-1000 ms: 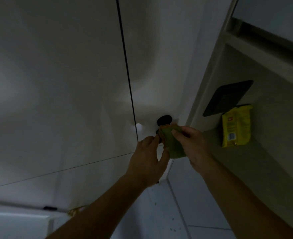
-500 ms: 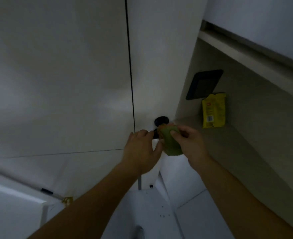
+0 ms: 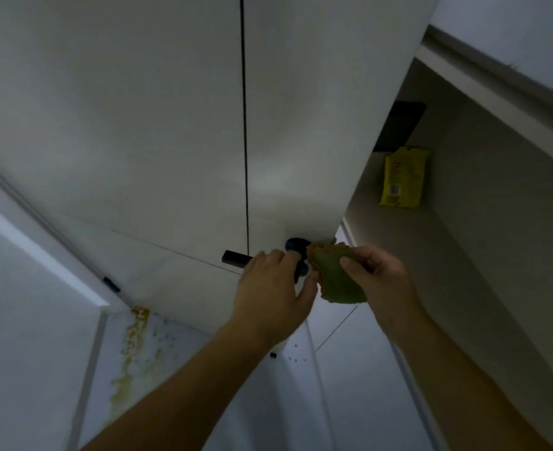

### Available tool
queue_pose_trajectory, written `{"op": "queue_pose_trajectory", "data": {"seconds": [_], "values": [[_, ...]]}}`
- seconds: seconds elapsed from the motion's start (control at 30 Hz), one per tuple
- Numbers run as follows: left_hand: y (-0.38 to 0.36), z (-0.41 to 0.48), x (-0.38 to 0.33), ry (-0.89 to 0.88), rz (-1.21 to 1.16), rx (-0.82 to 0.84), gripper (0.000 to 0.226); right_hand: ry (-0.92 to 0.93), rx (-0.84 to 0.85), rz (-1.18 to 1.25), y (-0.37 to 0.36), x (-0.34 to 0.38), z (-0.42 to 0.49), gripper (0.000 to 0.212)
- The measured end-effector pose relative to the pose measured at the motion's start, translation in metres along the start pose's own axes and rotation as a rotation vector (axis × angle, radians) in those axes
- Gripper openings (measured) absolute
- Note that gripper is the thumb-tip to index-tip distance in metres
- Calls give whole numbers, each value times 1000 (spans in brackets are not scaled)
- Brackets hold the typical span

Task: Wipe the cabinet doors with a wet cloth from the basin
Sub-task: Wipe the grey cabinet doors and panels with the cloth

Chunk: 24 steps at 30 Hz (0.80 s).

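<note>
Up against the cabinet doors (image 3: 171, 131) we went: 2 smooth, matte white panels split by 1 thin dark vertical seam (image 3: 244, 125). The right hand (image 3: 376, 275) pinched the green cloth (image 3: 337, 281), thumb on its face and fingers clenched behind it. The cloth was a soft, fuzzy folded wad with a brownish edge, right at the bottom corner of the right-hand door and touching the round black knob (image 3: 296, 244). The left hand (image 3: 268, 288) sat just beside it, fingers bent over a dark fitting below that knob, thumb near the cloth's edge. A real grip? I could not tell. A slim black bar handle (image 3: 234, 258) poked out left of the knuckles. Off right, a crinkly yellow packet (image 3: 403, 177) lay in the beige recess. Low left, a blotchy yellow-green stain (image 3: 131, 353) ran down the pale panel.
</note>
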<state>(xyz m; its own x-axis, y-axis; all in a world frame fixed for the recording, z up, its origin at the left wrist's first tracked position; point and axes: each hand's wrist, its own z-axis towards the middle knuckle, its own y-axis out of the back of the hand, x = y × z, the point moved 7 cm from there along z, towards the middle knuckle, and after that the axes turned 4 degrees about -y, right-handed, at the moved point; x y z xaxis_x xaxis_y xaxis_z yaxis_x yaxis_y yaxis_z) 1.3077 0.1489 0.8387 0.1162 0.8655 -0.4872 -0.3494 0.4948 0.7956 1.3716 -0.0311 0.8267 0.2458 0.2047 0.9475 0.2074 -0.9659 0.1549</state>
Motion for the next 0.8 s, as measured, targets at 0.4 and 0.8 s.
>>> {"op": "queue_pose_trajectory", "data": {"seconds": [0.4,0.8], "values": [[66,-148,-18,239,217,-70,43,141,426,-30,-33,6,-92,26],[155,-319,-22,590,286,-221,73,473,826,-431,-156,18,-190,19]]}}
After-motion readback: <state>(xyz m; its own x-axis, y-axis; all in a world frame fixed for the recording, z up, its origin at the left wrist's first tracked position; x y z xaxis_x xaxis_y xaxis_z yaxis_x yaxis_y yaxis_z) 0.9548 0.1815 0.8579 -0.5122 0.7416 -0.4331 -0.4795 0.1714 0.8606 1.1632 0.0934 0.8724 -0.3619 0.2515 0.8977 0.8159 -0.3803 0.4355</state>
